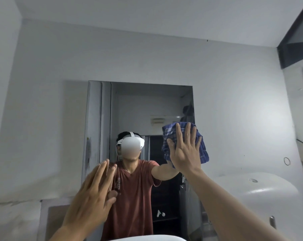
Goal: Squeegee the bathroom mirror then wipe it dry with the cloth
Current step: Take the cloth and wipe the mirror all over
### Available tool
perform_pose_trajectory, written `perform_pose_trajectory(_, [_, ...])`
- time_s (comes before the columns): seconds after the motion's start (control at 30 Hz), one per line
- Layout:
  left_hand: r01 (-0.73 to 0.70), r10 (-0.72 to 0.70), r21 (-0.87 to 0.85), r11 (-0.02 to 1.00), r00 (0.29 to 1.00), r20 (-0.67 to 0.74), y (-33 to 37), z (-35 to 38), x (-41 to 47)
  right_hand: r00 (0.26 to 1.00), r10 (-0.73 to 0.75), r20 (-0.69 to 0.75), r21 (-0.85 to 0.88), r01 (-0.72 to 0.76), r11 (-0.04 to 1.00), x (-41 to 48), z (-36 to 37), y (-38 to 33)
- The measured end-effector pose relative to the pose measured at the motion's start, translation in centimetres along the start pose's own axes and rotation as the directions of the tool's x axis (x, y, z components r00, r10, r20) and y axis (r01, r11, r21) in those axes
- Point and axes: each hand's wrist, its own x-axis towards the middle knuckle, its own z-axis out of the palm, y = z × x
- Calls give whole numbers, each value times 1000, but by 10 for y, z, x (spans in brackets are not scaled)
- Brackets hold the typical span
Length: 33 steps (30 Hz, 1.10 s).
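The bathroom mirror (135,105) hangs on the grey wall straight ahead, reflecting a person in a red shirt. My right hand (184,150) lies flat with fingers spread, pressing a blue checked cloth (202,150) against the mirror's right edge at mid height. My left hand (93,195) is raised in front of the mirror's lower left part, fingers apart and holding nothing; I cannot tell whether it touches the glass. No squeegee is in view.
A white sink (262,186) curves out at the lower right, with a metal tap (272,221) beside it. A small ring hook (286,161) is on the right wall. A dark window frame (293,49) sits at the upper right.
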Motion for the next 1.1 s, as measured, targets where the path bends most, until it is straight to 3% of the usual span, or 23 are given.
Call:
perform_pose_trajectory(0.13, [6, -15, 87, 996, 995, 98, -6, 15, -30, 998, 45, -32, 13, -44, 999, -10, 2, -7])
perform_pose_trajectory(0.27, [-113, 112, 102, 988, 994, 12, 0, 16, -38, 996, 85, 6, 8, -85, 996, -12, 3, -23])
perform_pose_trajectory(0.37, [3, -4, 16, 1000, 995, 104, 6, 15, -38, 997, 71, 26, 35, -72, 997, -10, 4, -35])
perform_pose_trajectory(0.47, [110, -97, -63, 992, 979, 179, 3, 22, -42, 999, 0, 36, 44, -2, 999, -8, 3, -58])
perform_pose_trajectory(0.73, [108, -94, -77, 991, 982, 167, 2, 24, -45, 983, -176, 54, 66, 172, 983, 11, 1, -140])
perform_pose_trajectory(1.0, [28, -27, -7, 1000, 995, 101, -1, 20, -46, 918, -390, 69, 69, 386, 920, 16, 3, -206])
perform_pose_trajectory(1.1, [27, -29, 23, 999, 996, 84, -1, 20, -47, 838, -542, 62, 33, 541, 841, 9, 10, -216])
